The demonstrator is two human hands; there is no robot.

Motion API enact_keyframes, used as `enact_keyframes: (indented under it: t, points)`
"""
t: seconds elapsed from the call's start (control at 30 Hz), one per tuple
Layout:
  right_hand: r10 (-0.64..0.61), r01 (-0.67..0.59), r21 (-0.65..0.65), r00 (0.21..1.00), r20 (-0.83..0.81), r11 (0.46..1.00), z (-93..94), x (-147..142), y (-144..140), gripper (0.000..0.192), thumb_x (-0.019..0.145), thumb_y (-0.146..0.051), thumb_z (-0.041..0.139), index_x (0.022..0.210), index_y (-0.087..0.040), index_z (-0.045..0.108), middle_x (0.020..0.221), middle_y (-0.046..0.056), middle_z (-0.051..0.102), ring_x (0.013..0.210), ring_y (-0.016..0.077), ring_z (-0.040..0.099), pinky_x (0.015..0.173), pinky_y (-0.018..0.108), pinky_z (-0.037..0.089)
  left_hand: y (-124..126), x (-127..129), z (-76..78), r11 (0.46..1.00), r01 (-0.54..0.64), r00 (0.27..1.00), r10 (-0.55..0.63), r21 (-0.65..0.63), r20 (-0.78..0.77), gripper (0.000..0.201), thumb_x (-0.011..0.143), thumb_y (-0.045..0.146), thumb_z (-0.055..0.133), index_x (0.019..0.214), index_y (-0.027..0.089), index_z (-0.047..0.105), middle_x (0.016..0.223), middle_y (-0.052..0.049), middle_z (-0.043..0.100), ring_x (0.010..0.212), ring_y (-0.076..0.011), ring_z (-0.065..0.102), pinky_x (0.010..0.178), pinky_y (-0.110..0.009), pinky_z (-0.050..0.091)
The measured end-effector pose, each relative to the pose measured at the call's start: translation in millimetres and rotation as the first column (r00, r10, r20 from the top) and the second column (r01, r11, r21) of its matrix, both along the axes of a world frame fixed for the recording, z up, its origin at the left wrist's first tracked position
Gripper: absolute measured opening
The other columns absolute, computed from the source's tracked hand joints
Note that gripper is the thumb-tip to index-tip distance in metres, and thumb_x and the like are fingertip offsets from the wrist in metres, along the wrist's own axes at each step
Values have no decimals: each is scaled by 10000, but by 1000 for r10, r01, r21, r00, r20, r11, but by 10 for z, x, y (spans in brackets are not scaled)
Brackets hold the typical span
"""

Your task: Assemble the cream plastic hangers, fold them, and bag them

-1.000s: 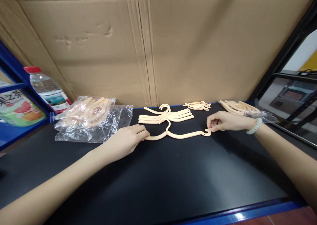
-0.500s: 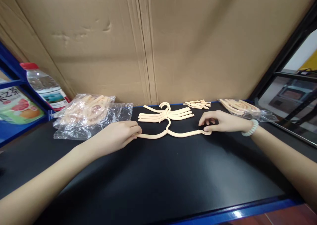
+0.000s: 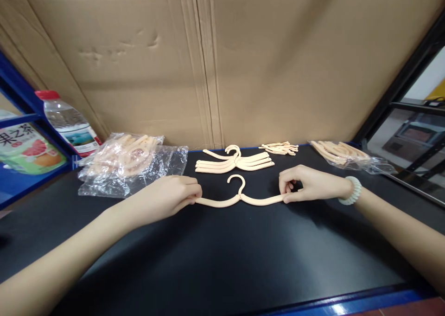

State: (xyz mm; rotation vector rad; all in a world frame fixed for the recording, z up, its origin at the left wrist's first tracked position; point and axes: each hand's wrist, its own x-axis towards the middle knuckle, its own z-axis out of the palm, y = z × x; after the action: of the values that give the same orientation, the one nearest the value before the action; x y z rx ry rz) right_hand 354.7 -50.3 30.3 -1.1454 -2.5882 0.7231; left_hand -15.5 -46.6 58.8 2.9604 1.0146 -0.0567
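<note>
I've drawn the peach hanger nearer, off the hanger stack. My left hand and right hand pinch its arm tips. The juice pack reads, I think, "果之茶".

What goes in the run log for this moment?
left hand: pinching hanger left end | right hand: pinching right end | hanger: flat on table | stack of hangers: behind it
</note>
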Motion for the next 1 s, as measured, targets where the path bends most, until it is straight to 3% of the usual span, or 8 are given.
enact_keyframes:
  t: [0.37, 0.47, 0.57, 0.7, 0.87, 1.0]
  points:
    - [-6, 7, 32, 1000, -19, 999, 2, -24, 4, 240, 812, -409, 643, 790, -172, 676, 755, 30, 645, 685, 149, 564, 640, 277, 468, 56, -40, -27, 1000, -14, 1000, 14, 15, -11, 212, 926, 192, 429, 819, 206, 611, 807, -21, 620, 731, -175, 608, 637, -266, 429]
    - [-69, 83, 123, 990, -120, 989, 23, 29, 29, 264, 816, -439, 638, 860, -181, 675, 847, 48, 671, 751, 174, 590, 704, 309, 488, 62, -63, -10, 999, -36, 999, 36, 13, 10, 163, 911, 229, 465, 921, 214, 627, 912, -30, 646, 786, -190, 636, 669, -277, 454]
    - [-248, 330, 218, 910, -332, 918, 38, 110, 78, 284, 853, -479, 580, 872, -207, 661, 918, 55, 686, 827, 200, 613, 754, 330, 496, 76, -102, 28, 998, -59, 997, 58, 24, 51, 216, 888, 275, 506, 1065, 221, 616, 1058, -48, 650, 887, -217, 652, 738, -303, 480]
    - [-422, 568, 192, 761, -494, 800, -26, 232, 189, 316, 830, -530, 577, 818, -223, 654, 873, 51, 698, 835, 223, 635, 752, 346, 510, 103, -150, 70, 997, -77, 995, 75, 21, 72, 227, 870, 316, 520, 1042, 229, 640, 1026, -47, 674, 903, -234, 655, 769, -326, 488]
    - [-476, 689, 264, 680, -557, 675, -153, 342, 318, 270, 781, -479, 599, 715, -220, 639, 891, 73, 693, 892, 257, 631, 789, 393, 507, 119, -157, 64, 994, -103, 994, 102, 35, 38, 222, 889, 335, 489, 993, 229, 654, 975, -44, 687, 866, -232, 654, 753, -332, 483]
    - [-507, 695, 270, 688, -519, 667, -160, 356, 323, 257, 803, -458, 582, 715, -227, 650, 915, 84, 697, 935, 274, 623, 818, 413, 502, 107, -141, 60, 991, -116, 993, 115, 69, 23, 210, 891, 332, 491, 960, 229, 660, 945, -34, 688, 828, -225, 657, 705, -313, 469]
